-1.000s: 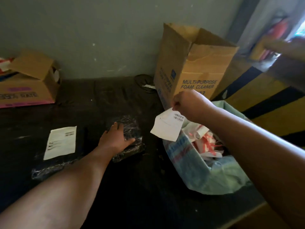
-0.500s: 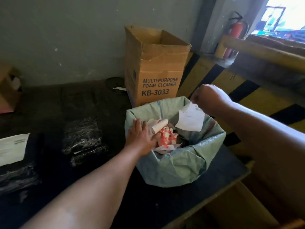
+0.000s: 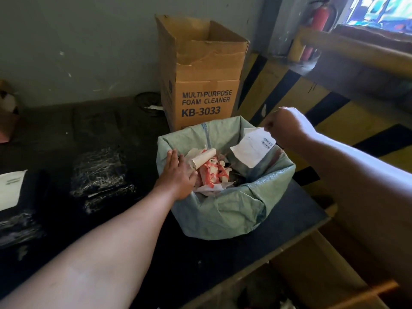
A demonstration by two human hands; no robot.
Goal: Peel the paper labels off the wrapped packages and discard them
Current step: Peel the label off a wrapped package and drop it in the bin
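My right hand (image 3: pixel 286 128) pinches a white paper label (image 3: pixel 252 149) with a barcode, which hangs over the open mouth of a pale green sack (image 3: pixel 227 210). The sack holds scrap paper and red-and-white strips (image 3: pixel 211 172). My left hand (image 3: pixel 178 175) rests on the sack's left rim with its fingers flat and together, pressing the edge down. A package wrapped in black plastic (image 3: pixel 102 175), bare of a label, lies on the dark table (image 3: pixel 223 259) to the left. At the far left another black package (image 3: pixel 20 226) carries a white label (image 3: pixel 11 189).
A tall open cardboard box (image 3: pixel 200 74) printed "Multi-purpose foam cleaner" stands right behind the sack against the grey wall. A yellow-and-black striped barrier (image 3: pixel 334 112) and a red fire extinguisher (image 3: pixel 318 21) are at the right. The table's front edge runs just below the sack.
My left hand left the black package and went to the sack's rim. My right hand carried the label from left of the sack to over its opening. The view swung right.
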